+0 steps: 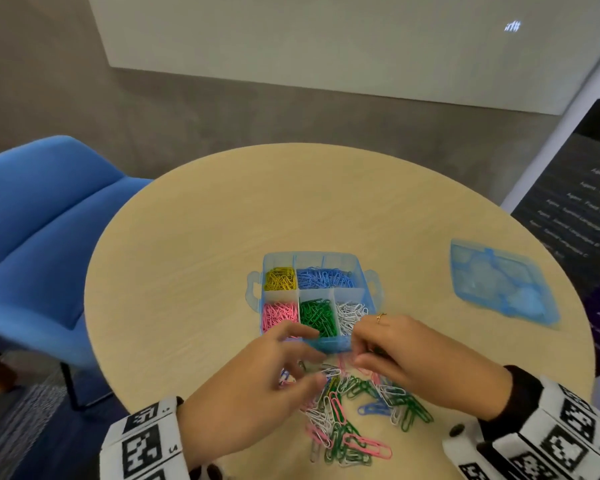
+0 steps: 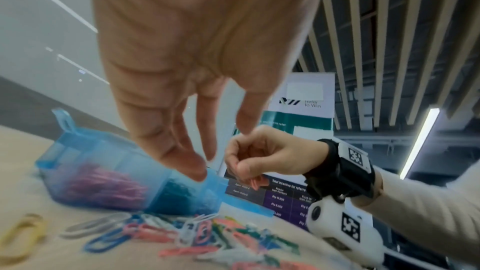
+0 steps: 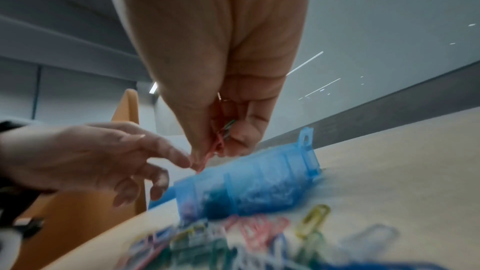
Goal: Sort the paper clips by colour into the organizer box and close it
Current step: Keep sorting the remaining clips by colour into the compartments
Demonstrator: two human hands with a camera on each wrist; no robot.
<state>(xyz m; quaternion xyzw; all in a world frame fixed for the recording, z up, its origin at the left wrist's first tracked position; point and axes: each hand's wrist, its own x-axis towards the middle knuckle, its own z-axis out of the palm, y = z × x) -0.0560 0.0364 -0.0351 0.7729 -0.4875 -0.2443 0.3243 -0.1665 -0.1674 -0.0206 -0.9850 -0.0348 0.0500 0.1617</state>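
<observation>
A blue translucent organizer box [image 1: 253,292] sits mid-table, with yellow, blue, pink, green and white clips in separate compartments. A loose pile of mixed paper clips [image 1: 354,410] lies in front of it. My right hand [image 1: 357,351] hovers over the box's near edge and pinches a small bunch of pink clips [image 3: 217,147] with a green one among them. My left hand [image 1: 298,355] hangs just left of it with fingers [image 2: 197,171] relaxed and spread, holding nothing. The box [image 2: 103,171] and the pile [image 2: 182,233] are blurred in the wrist views.
The box's blue lid [image 1: 503,282] lies apart at the table's right side. A blue chair [image 1: 49,237] stands to the left of the round wooden table [image 1: 222,220]. A dark printed banner [image 1: 579,202] stands at the right.
</observation>
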